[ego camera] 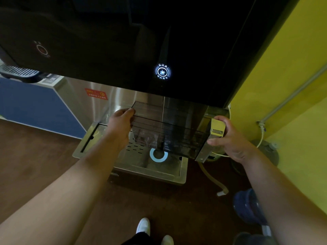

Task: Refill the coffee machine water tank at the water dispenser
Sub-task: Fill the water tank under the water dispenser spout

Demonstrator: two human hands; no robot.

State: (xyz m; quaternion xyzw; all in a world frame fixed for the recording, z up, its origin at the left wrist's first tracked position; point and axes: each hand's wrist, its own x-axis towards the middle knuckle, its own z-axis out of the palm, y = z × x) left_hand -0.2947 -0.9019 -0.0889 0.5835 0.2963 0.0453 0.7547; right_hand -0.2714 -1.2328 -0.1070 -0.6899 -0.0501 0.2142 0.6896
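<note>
A dark, see-through water tank (pixel 169 131) is held level under the black front panel of the water dispenser (pixel 123 41). My left hand (pixel 122 121) grips its left end. My right hand (pixel 228 138) grips its right end, around a pale latch block. A little water lies in the tank's bottom left. A round touch button (pixel 162 72) with a cup symbol glows blue-white on the panel above the tank. Below the tank sits the steel drip tray (pixel 141 163) with a light-blue ring around its drain.
A yellow wall (pixel 283 85) with a grey pipe stands close on the right. A blue water jug (pixel 247 207) and a hose lie on the brown floor at the lower right. A blue cabinet (pixel 35 106) stands at the left. My white shoes show at the bottom.
</note>
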